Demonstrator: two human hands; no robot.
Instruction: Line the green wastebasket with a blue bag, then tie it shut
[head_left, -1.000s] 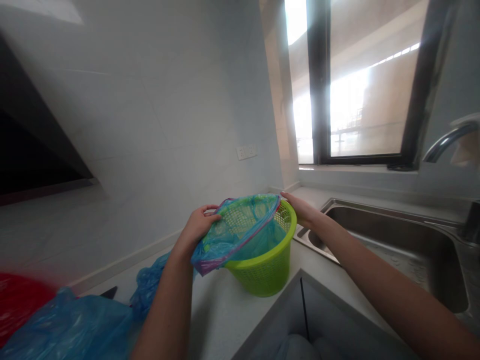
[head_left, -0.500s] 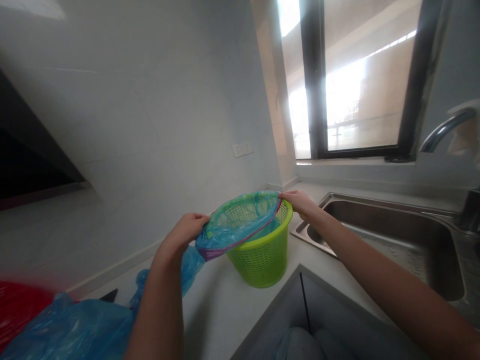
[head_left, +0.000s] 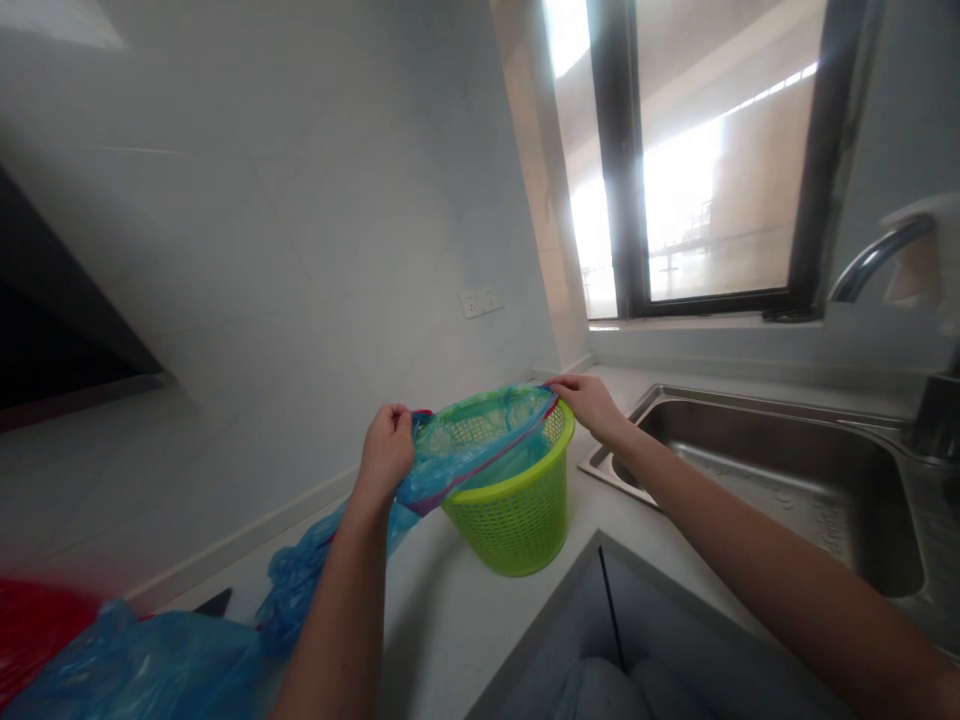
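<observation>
A lime-green plastic basket (head_left: 517, 515) stands on the pale counter (head_left: 442, 610) near the corner. A thin blue plastic bag (head_left: 480, 445) with a purple-red hem is stretched across the basket's mouth. My left hand (head_left: 387, 450) is clenched on the bag's near-left edge, held a little above and to the left of the rim. My right hand (head_left: 589, 402) pinches the bag's far edge at the basket's back-right rim. Part of the bag sags into the basket; a loose tail hangs down beside my left forearm.
A steel sink (head_left: 772, 480) with a tap (head_left: 874, 260) lies to the right. More crumpled blue bags (head_left: 142, 665) and something red (head_left: 37, 625) lie at the lower left. A dark window (head_left: 712, 160), a tiled wall with a socket (head_left: 480, 300) and an open counter edge (head_left: 600, 600) surround the spot.
My left hand has pulled the bag's edge up and leftward, off the basket's near rim, closing into a fist. The right hand stays at the far rim. The view shifted slightly.
</observation>
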